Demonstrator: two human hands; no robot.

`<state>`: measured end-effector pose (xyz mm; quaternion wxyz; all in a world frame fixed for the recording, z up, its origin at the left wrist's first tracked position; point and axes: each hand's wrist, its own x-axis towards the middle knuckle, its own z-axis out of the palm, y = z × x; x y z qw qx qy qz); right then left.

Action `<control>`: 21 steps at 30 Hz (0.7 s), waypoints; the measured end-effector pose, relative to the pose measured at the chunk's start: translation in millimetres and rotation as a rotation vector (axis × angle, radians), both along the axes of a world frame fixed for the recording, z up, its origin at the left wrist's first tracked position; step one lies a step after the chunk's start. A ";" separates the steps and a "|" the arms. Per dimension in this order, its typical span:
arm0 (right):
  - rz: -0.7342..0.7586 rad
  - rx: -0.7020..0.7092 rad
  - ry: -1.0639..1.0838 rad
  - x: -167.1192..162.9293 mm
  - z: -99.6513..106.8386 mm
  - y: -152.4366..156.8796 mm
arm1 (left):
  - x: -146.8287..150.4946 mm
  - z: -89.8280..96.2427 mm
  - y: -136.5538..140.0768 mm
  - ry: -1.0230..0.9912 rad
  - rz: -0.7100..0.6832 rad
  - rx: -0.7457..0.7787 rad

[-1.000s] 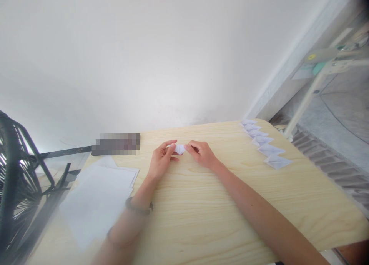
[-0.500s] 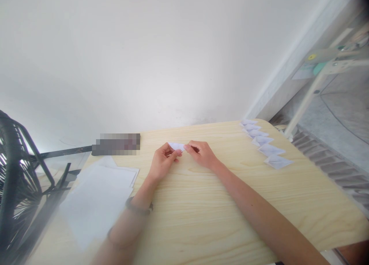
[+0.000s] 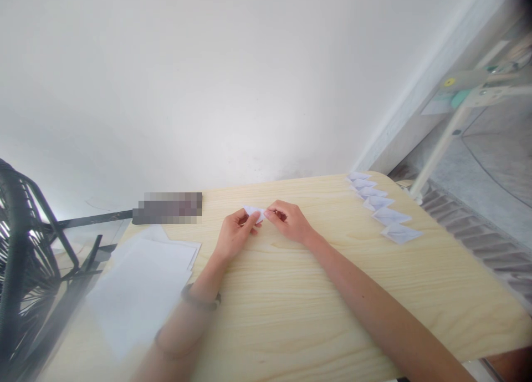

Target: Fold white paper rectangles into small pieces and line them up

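A small piece of folded white paper is held between my two hands over the middle of the table. My left hand grips its left part, with the thumb pressed on top. Thumb and fingertips of my right hand pinch its right end. Fingers cover much of the paper, so its full shape is partly hidden. Several folded white paper pieces with pointed ends stand in a slanting row along the table's right side.
White paper sheets lie in an uneven stack at the table's left. Behind them is a blurred-out dark object. A black woven chair stands left of the wooden table. A white wall rises behind; a pale metal frame is at right.
The left thumb has shifted up onto the face of the folded paper, and the paper has tilted slightly. The right hand keeps its pinch in nearly the same place.
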<state>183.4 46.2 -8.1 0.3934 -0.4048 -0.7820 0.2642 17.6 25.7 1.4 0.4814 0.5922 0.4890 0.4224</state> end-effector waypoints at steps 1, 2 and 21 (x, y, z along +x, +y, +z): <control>-0.001 -0.002 -0.006 0.1 0.0 -0.2 | -0.4 -0.4 0.1 0.005 -0.005 0.002; -0.002 -0.005 -0.012 0.2 0.2 -0.4 | -0.7 -0.7 0.1 0.010 -0.010 0.004; -0.007 0.028 -0.040 0.2 0.2 0.1 | -1.9 -0.3 -0.7 0.045 -0.035 0.009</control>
